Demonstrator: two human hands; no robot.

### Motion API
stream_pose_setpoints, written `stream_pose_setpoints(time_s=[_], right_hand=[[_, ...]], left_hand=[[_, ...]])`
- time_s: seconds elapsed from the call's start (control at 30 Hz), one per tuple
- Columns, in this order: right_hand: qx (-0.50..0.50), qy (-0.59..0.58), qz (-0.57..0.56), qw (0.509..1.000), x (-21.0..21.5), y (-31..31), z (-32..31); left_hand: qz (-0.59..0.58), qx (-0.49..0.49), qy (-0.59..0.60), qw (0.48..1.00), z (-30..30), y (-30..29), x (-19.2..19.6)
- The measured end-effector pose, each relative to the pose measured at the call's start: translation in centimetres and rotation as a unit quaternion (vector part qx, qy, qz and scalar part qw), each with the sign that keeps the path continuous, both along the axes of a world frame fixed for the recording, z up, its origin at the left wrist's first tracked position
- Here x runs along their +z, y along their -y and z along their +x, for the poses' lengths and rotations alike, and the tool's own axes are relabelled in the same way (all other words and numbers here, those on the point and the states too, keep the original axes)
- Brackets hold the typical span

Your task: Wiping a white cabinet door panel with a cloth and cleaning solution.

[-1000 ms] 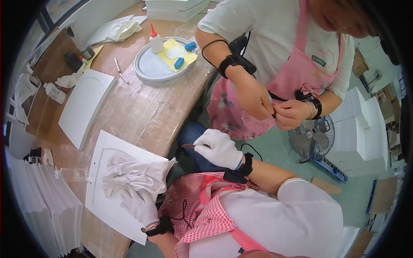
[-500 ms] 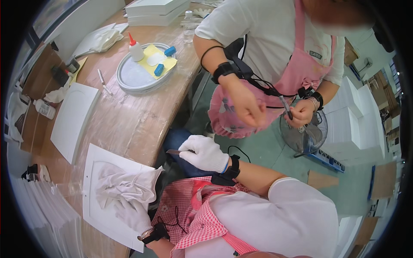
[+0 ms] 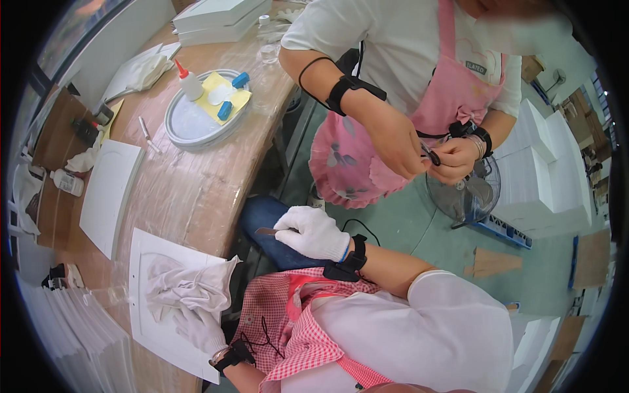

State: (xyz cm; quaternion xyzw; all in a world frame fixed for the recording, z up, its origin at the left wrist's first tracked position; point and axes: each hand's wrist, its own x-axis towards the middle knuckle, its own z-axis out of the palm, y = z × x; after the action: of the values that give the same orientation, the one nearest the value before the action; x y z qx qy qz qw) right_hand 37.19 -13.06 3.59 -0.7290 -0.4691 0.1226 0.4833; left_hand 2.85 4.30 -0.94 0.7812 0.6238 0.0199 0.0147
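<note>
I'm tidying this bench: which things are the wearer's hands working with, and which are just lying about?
In use:
left hand
white cloth
white panel
right hand
small blade

Lying about:
round tray
glue bottle
second panel
stacked boards

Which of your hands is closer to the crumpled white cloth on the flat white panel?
Left. My gloved left hand rests on the crumpled white cloth lying on the flat white panel. My gloved right hand is off the table, holding a small thin tool.

Crumpled white cloth point(image 3: 187, 288) on flat white panel point(image 3: 147, 252); small blade point(image 3: 267, 231) level.
</note>
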Motion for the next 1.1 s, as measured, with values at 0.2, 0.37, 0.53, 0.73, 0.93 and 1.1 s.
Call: stream_pose_setpoints(time_s=[0.2, 0.37, 0.53, 0.73, 0.93, 1.1], right_hand=[[-0.017, -0.02, 0.001, 1.0, 0.0, 0.9, 0.4], [-0.016, -0.025, -0.012, 0.999, 0.3, 1.1, 0.5], [-0.011, -0.011, -0.01, 1.0, 0.3, 1.2, 0.4], [-0.001, -0.003, -0.005, 1.0, 0.3, 1.0, 0.2], [0.02, 0.0, -0.013, 1.0, 0.3, 0.8, -0.1], [0.024, 0.009, -0.011, 1.0, 0.5, 0.5, -0.1]], left_hand=[[-0.017, 0.003, 0.005, 1.0, 0.0, -0.1, 0.2], [-0.025, 0.01, -0.015, 1.0, 0.1, -0.2, 0.3], [-0.029, 0.011, -0.011, 0.999, 0.3, 0.0, 0.6], [-0.026, 0.011, -0.015, 0.999, 0.4, 0.1, 0.6], [-0.018, 0.008, -0.011, 1.0, 0.2, 0.0, 0.2], [-0.015, 0.009, -0.012, 1.0, 0.3, 0.0, 0.1]])
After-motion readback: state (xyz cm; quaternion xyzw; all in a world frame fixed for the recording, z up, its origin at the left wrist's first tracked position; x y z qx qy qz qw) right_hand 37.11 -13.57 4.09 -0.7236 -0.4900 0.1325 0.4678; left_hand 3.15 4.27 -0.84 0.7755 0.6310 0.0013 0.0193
